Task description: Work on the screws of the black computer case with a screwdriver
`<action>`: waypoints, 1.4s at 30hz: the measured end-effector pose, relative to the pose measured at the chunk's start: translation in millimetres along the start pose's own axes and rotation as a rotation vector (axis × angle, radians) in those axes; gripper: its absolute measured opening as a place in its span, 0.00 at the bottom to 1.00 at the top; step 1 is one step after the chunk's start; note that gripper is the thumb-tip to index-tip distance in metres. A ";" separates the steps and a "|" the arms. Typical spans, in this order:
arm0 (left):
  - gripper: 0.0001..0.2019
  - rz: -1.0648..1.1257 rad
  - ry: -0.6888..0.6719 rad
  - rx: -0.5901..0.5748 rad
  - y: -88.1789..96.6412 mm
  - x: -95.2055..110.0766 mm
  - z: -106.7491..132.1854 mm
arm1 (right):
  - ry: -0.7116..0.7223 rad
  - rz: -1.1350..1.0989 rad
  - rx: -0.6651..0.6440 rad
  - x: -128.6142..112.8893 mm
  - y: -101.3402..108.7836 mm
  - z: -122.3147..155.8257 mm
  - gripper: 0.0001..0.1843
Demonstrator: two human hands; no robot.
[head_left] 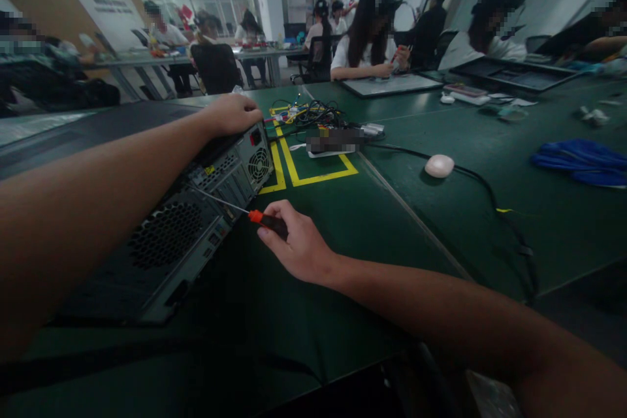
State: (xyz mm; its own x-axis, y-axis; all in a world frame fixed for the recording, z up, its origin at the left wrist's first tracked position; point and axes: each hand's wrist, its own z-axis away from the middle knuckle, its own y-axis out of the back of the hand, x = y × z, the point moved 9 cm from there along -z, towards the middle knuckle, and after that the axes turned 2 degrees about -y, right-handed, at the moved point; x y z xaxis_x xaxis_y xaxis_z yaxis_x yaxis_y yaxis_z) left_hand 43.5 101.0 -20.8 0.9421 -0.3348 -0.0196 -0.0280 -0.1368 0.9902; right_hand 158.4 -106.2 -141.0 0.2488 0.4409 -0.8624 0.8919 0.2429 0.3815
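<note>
A dark computer case [171, 287] lies at the left, its metal back panel with honeycomb vents and ports facing right. Over the case's far upper corner my left hand [232, 115] is pressed down, with bent fingers gripping the edge; some of the fingers are hidden. My right hand [298, 241] is closed around the handle of a screwdriver [255, 215], orange and black. The long thin shaft points left, and its tip meets the back panel near the slot covers, between the large vent and the small round fan grille [258, 164].
Beyond the case lies a tangle of cables [321, 114] beside a dark boxy part [333, 142]. A pale mouse-like object [439, 166] sits by a black cable [490, 192]. Blue cloth-like material [582, 162] lies right. People work across the green table [392, 235].
</note>
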 end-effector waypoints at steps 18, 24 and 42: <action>0.29 0.005 -0.007 0.002 1.9 1.9 2.2 | -0.022 -0.007 -0.019 -1.9 0.4 0.2 0.09; 0.28 0.008 -0.006 -0.001 1.7 1.9 2.0 | -0.019 -0.004 -0.015 -2.3 0.0 0.3 0.09; 0.28 -0.019 -0.013 -0.012 0.7 2.6 1.7 | 0.109 0.039 0.016 -7.9 1.2 -1.2 0.13</action>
State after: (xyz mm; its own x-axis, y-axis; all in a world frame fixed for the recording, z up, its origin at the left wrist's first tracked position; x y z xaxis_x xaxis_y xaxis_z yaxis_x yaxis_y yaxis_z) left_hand 45.4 98.4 -20.4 0.9379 -0.3447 -0.0400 -0.0062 -0.1318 0.9913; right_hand 157.0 -108.3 -133.3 0.2420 0.5414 -0.8052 0.8884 0.2100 0.4082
